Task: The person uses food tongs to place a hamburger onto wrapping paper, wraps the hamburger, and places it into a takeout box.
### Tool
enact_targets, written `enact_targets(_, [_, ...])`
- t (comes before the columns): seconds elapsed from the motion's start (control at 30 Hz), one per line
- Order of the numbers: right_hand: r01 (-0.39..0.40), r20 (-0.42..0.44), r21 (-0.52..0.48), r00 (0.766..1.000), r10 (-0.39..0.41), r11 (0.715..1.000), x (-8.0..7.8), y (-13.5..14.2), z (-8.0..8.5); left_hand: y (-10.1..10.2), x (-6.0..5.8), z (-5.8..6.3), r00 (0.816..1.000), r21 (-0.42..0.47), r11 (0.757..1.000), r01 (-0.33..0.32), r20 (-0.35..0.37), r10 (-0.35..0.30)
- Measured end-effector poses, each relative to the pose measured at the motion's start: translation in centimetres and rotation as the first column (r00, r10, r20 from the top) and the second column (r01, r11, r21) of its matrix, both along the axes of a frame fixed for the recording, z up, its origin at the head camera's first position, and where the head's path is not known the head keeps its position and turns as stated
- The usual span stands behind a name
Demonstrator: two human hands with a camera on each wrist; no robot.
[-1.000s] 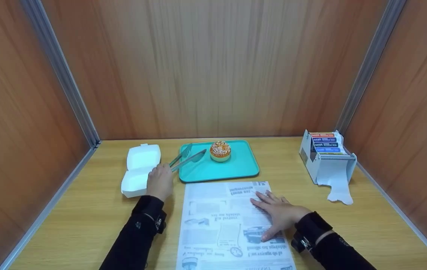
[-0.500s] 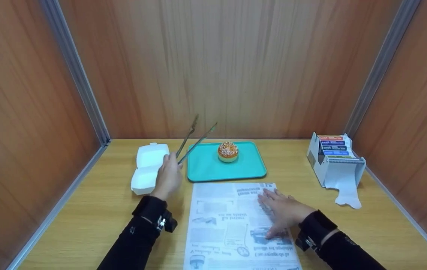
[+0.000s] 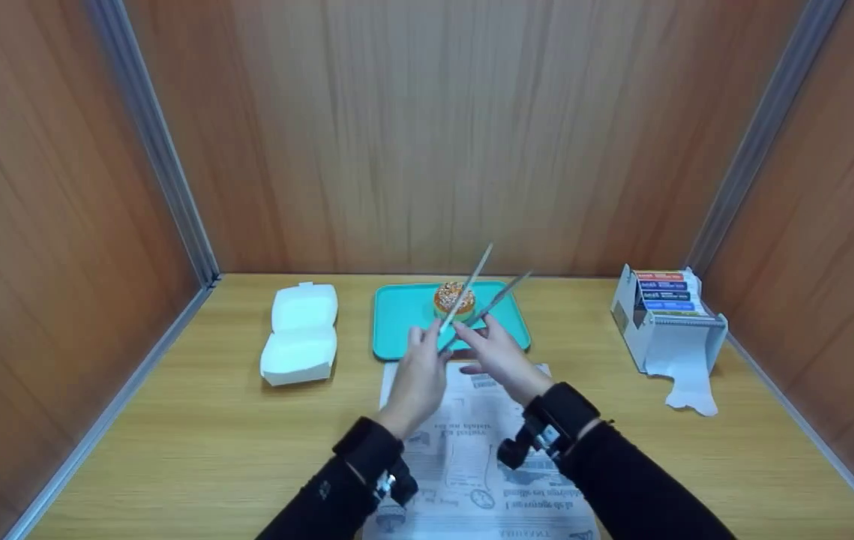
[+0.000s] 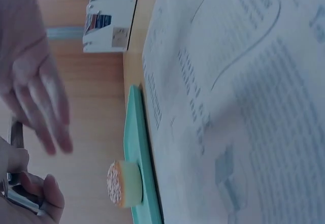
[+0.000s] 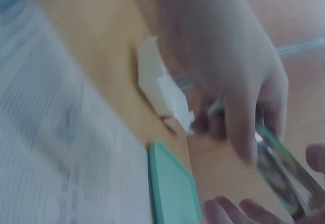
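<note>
Metal tongs (image 3: 471, 278) are gripped in my left hand (image 3: 418, 384), raised over the newsprint sheet (image 3: 460, 457) with their two arms spread apart. My right hand (image 3: 503, 361) is beside the left, its fingers extended around the tongs' near part. In the right wrist view, the right thumb and fingers (image 5: 244, 213) lie either side of the tongs (image 5: 284, 170). Behind the hands, a bun with white sprinkles (image 3: 444, 295) sits on the teal tray (image 3: 402, 319), partly covered by one tong arm in the head view.
To the left stands an open white takeaway box (image 3: 299, 352). A grey-white dispenser (image 3: 648, 330) holding several coloured boxes is at the right, a torn white strip (image 3: 687, 390) hanging from its front. Wooden panels (image 3: 427, 135) enclose the table at the back and sides.
The left hand lifted the tongs off the tray and brought them rightward to the middle. The right hand left the paper and moved up beside them.
</note>
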State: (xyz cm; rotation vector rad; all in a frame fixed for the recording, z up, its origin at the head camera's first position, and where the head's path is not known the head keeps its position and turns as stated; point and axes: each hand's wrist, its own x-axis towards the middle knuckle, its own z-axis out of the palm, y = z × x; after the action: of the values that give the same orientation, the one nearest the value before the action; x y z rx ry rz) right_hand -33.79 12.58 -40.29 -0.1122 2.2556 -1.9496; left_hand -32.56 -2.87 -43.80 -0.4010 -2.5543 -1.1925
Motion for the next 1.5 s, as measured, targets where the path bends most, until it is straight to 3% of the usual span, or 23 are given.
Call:
enact_targets(0.13, [0.075,0.11,-0.203,0.992,-0.053,0.976,-0.2,-1.0,-0.1,1.2,1.2,-0.6,0.997,-0.056,0.996,0.073,-0.029,-0.074])
enact_targets(0.27, [0.127,0.162,-0.282,0.983,-0.083,0.951,-0.3,-1.1,-0.1,1.6,1.6,-1.2,0.984,-0.185,0.979,0.09,-0.137,-0.117])
enact_targets(0.4, [0.144,0.167,-0.329,0.982,-0.092,0.933,-0.5,-0.8,-0.4,2.0,1.8,-1.4,0.97,-0.285,0.953,0.102,-0.185,-0.159])
enact_targets(0.53, [0.158,0.147,-0.355,0.983,-0.112,0.921,-0.7,-0.3,-0.8,1.8,1.9,-1.6,0.952,-0.342,0.925,0.164,-0.19,-0.239])
enact_targets(0.63, [0.176,0.106,-0.33,0.983,-0.149,0.928,-1.0,0.5,-1.0,1.1,1.7,-1.4,0.93,-0.394,0.897,0.2,-0.212,-0.3])
enact_targets(0.73, [0.215,0.081,-0.274,0.976,-0.2,0.937,-1.3,1.7,-1.0,-0.1,1.2,-1.1,0.925,-0.438,0.878,0.195,-0.216,-0.313])
enact_targets(0.9, [0.259,0.07,-0.203,0.966,-0.249,0.944,-1.6,4.0,-1.4,-3.2,-0.9,-1.2,0.966,-0.444,0.883,0.153,-0.122,-0.228])
enact_targets(1.0, [0.256,0.08,-0.17,0.966,-0.246,0.952,-1.5,4.8,-1.8,-5.3,-2.4,-2.1,0.99,-0.426,0.898,0.113,-0.026,-0.137])
enact_targets(1.07, [0.242,0.077,-0.132,0.969,-0.233,0.961,-1.4,5.0,-2.2,-6.6,-3.2,-3.0,0.996,-0.428,0.9,0.086,0.022,-0.084])
enact_targets(1.17, [0.199,0.058,-0.053,0.979,-0.196,0.979,-1.2,5.2,-2.8,-8.1,-4.1,-4.5,0.996,-0.455,0.888,0.073,0.078,-0.042])
enact_targets(1.3, [0.155,0.03,0.053,0.987,-0.157,0.987,-1.2,5.3,-3.5,-9.0,-4.8,-5.8,0.988,-0.462,0.88,0.11,0.147,-0.046])
enact_targets(1.5, [0.137,0.035,0.123,0.989,-0.142,0.983,-1.5,5.6,-3.9,-9.5,-4.8,-5.3,0.962,-0.465,0.867,0.178,0.268,-0.054])
